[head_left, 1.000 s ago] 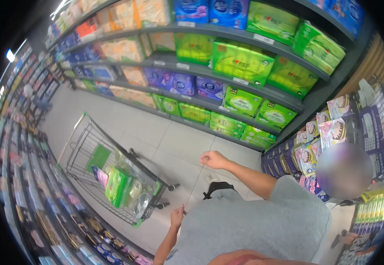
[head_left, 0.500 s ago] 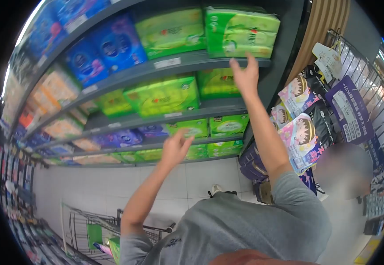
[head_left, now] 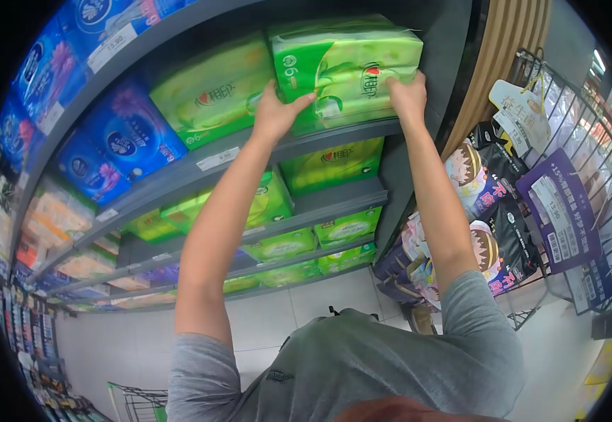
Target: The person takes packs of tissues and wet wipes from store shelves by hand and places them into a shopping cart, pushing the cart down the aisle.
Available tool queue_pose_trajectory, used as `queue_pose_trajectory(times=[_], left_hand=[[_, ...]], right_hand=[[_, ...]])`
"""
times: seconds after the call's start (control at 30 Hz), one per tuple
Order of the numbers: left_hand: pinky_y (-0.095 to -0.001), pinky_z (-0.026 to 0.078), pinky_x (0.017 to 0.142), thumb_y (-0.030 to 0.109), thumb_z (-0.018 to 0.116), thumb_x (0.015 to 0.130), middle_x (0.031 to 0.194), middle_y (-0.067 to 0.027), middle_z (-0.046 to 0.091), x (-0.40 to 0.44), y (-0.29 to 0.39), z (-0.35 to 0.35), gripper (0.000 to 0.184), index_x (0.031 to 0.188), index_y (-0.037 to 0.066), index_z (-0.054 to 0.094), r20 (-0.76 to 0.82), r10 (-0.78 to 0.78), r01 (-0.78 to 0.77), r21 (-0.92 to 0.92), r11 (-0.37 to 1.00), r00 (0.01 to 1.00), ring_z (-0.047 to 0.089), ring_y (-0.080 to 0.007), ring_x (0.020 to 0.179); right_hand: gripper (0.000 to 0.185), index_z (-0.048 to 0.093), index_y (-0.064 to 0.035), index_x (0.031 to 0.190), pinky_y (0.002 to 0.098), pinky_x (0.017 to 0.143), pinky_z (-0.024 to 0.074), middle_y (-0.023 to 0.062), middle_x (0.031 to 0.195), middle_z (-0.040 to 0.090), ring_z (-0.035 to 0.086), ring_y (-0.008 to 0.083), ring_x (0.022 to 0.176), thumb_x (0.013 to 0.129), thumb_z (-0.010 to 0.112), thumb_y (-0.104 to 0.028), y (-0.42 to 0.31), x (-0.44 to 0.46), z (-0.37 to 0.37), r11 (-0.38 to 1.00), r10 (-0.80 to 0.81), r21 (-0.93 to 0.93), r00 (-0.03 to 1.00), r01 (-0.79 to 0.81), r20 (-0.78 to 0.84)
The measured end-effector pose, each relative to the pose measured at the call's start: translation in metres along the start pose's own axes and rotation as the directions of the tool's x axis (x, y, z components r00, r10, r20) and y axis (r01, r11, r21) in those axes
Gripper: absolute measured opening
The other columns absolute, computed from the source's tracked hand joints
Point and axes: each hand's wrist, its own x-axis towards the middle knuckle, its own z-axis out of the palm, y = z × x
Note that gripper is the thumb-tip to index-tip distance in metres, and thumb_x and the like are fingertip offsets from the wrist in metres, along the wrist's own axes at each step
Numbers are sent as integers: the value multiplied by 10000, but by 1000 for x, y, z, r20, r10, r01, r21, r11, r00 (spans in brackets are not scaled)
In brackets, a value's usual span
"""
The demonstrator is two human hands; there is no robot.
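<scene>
A green and white multi-pack of tissues (head_left: 362, 74) stands on the shelf, with both my hands at its sides. My left hand (head_left: 278, 118) is at its lower left corner, the thumb pressed against the front and the fingers reaching into the gap beside the neighbouring pack. At the lower right corner, my right hand (head_left: 409, 102) grips the pack with its thumb on the front; the other fingers are partly hidden along the side. Another green tissue pack (head_left: 214, 91) sits just left of my left hand.
Blue tissue packs (head_left: 137, 133) fill the shelf further left. Below the shelf edge (head_left: 263, 151) are more green packs (head_left: 334, 165). A wire rack (head_left: 580, 98) with hanging bags and price signs stands at the right. A shopping cart (head_left: 140, 401) is at lower left.
My left hand has risen from low in front of the shelves to the pack's left side. My right hand has moved from below the pack to its right side. The view has shifted closer.
</scene>
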Motion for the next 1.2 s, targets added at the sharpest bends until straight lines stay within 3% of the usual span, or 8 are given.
queue_pose_trajectory(times=[0.1,0.33,0.73,0.93,1.0,1.03,1.17,1.2], left_hand=[[-354,493,896,259,848,704,1162,-149,647,6,23,-6,675,1222,-40,535,250,-44,69,-93,993,967,638,-240,1016],[-368,495,882,262,876,645,1104,-188,665,10,27,-8,717,1182,-57,524,262,-31,20,42,999,965,648,-300,1007],[-396,484,920,223,903,595,1162,-206,616,-63,30,-84,894,1301,-33,417,-113,274,-270,47,962,955,606,-326,1079],[-433,373,1061,312,951,499,1341,-200,485,-133,3,-168,1066,1357,-11,407,-240,334,-207,433,877,911,453,-371,1269],[-334,522,790,304,877,665,982,-51,714,-158,9,-199,437,996,69,717,-185,350,-263,375,889,918,666,-209,879],[-321,527,762,265,885,656,952,-48,721,-172,17,-214,416,985,69,723,-224,333,-220,412,884,916,671,-186,842],[-309,528,736,121,896,585,893,-55,715,-252,35,-274,434,965,26,710,-423,315,-196,301,933,850,665,-169,815],[-337,477,872,202,913,572,1083,-97,642,-277,41,-284,699,1160,15,584,-496,156,-52,219,974,854,612,-212,983]], right_hand=[[500,540,73,1157,350,874,474,212,1093,644,634,295,991,722,670,-136,16,19,4,989,62,125,992,-75,110],[387,553,64,1078,328,822,472,150,1018,638,610,225,915,726,645,-68,7,12,-3,934,3,351,988,-58,156],[356,540,36,1132,321,894,446,94,1058,607,574,194,976,785,621,17,-22,-50,3,617,-229,760,970,205,-75],[302,553,51,1133,357,877,459,145,1131,593,570,242,1031,871,551,-99,-59,-121,38,357,-357,929,933,99,37],[335,541,77,1139,364,881,456,141,1104,559,564,246,1029,897,550,-155,-52,-136,62,311,-485,944,873,111,57],[356,523,88,1157,374,892,457,155,1124,551,562,256,1042,908,548,-165,-52,-145,75,303,-513,949,854,90,83],[447,446,111,1254,411,943,461,231,1221,547,566,297,1086,929,547,-179,-68,-208,107,331,-485,910,782,-250,391],[447,446,111,1254,411,943,461,231,1221,547,566,297,1086,929,547,-179,-68,-227,117,314,-500,895,746,-317,440]])
